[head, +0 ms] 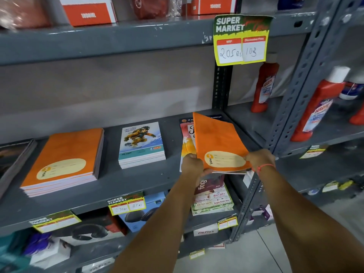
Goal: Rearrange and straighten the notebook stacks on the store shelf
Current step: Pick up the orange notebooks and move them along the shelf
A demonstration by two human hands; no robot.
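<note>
Grey metal store shelf (126, 186), seen from above and in front, with more shelves above and below. At the right end of it a bundle of notebooks is held up off the shelf, orange notebook (218, 142) on top, its near edge tilted toward the camera, "YOU" label oval near the bottom. Left hand (192, 163) grips the bundle's near-left corner, fingers curled shut around it, thumb under the edge. Right hand (260, 158) grips the near-right corner the same way; a red thread band (265, 166) sits on that wrist. Under and behind the orange cover, pink-yellow notebooks (186, 140) show, fanned to the left, misaligned. How many are in the grip: can't tell.

Left of that, mid-shelf: small neat stack with a snowboarder cover (140, 143), square to the shelf edge. Further left: taller stack of orange notebooks (63, 160), slightly rotated. Far left edge: dark-covered stack (13, 158), partly cut off.

Yellow price tag (241, 39) hangs from the shelf above, reading 205 Rs and 103. Smaller yellow tag (127, 205) on the front lip of the notebook shelf. Right bay: red bottles (265, 85) with white caps standing upright. Shelf below holds boxed goods and printed pads (212, 198).
</note>
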